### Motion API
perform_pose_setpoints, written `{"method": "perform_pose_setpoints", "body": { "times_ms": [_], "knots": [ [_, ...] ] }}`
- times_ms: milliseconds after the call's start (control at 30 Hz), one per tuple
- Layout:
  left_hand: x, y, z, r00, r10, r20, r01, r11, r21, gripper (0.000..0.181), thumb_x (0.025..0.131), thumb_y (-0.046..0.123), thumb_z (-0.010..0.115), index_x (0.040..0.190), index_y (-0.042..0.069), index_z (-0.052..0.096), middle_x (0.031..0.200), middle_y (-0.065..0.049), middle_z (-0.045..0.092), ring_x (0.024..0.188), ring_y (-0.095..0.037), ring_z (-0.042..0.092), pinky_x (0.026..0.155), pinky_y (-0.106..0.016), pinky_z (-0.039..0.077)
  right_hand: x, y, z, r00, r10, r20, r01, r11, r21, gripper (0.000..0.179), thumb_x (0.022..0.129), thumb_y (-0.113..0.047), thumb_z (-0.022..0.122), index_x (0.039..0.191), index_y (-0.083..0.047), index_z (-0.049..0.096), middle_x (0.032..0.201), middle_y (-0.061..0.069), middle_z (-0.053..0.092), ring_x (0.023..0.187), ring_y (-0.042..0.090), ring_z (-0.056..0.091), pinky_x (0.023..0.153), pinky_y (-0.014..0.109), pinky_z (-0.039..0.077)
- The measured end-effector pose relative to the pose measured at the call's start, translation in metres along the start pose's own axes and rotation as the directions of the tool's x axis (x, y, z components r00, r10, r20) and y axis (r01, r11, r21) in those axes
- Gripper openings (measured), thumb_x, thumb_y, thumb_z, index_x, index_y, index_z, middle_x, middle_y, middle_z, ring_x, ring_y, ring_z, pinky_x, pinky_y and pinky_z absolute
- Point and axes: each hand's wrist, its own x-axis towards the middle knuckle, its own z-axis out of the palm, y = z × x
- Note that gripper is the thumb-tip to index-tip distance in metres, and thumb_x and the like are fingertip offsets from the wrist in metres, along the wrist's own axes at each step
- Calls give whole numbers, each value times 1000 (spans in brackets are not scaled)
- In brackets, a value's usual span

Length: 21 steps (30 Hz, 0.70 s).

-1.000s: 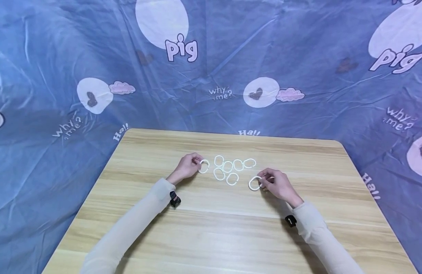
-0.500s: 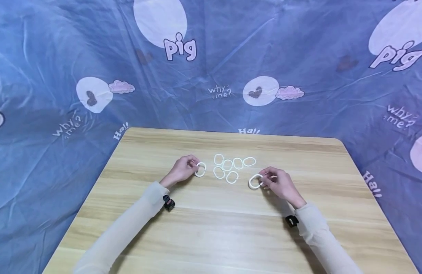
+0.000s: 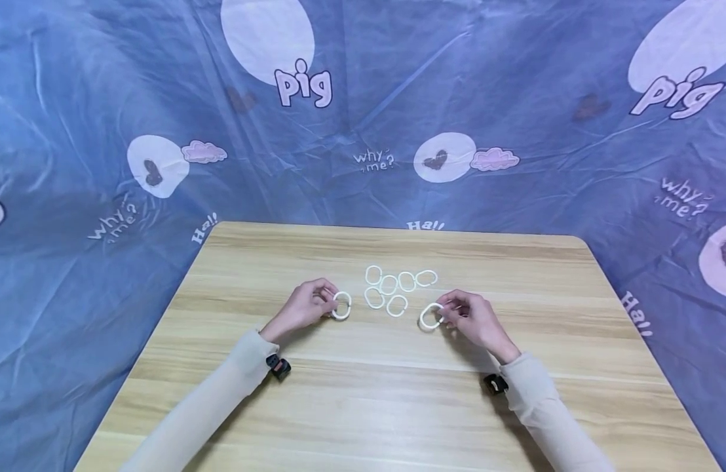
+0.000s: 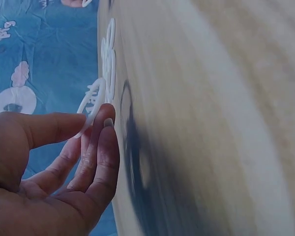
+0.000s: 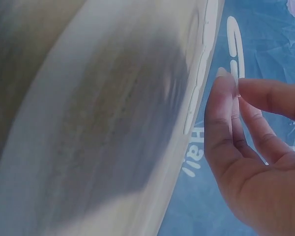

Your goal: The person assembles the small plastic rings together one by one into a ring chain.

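My left hand (image 3: 303,305) pinches a white plastic shower curtain ring (image 3: 349,305) between thumb and fingertips, left of a cluster of similar rings. In the left wrist view, that ring (image 4: 102,89) is raised off the tabletop, its shadow falling on the wood. On the other side of the cluster, my right hand (image 3: 474,320) pinches a second white curtain ring (image 3: 422,319). The right wrist view shows this ring (image 5: 242,51) tilted up from thumb and index finger, with a small gap in its loop. Between both hands, several loose curtain rings (image 3: 397,284) lie flat, close together.
A light wooden table (image 3: 363,393) lies under both hands. Behind it and at its sides hangs a blue printed cloth (image 3: 339,190). A black wrist device (image 3: 278,367) sits at the left cuff, another black device (image 3: 495,384) at the right.
My left hand has drawn its ring a little left and toward me, away from the cluster. My right hand has shifted slightly left with its ring. The loose rings keep their arrangement.
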Motion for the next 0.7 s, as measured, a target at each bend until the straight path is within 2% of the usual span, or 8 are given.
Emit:
{"method": "perform_pose_setpoints", "body": {
  "times_ms": [233,367,533,700],
  "knots": [
    [-10,0,1,999,29,28,-28,999,-22,22,95,3,71,116,-2,65,95,-14,71,78,-15,72,65,-28,63,0,-3,6,1000,-5,3,5,1000,26,23,97,-1,68,119,5,67,101,24,72,77,25,72,62,34,65],
    [-11,-1,4,999,27,31,-26,999,-43,23,96,4,70,117,-2,65,95,-15,72,77,-16,73,63,-27,63,0,-3,10,1000,-2,3,2,999,36,22,97,1,67,118,6,67,99,24,72,74,25,71,60,34,65],
    [-11,-2,9,999,24,46,-21,997,-72,24,96,2,70,118,-5,64,96,-17,73,76,-17,73,68,-29,66,-1,-3,17,1000,7,12,-8,998,66,20,97,2,66,117,6,66,99,25,71,74,24,72,61,34,65],
    [-14,-1,10,998,18,61,-12,995,-94,24,96,2,70,118,-5,63,96,-18,73,75,-17,73,69,-29,67,-2,-2,24,1000,-28,1,28,996,88,19,95,4,67,114,7,67,101,28,71,76,22,73,64,32,66]
  ]
}}
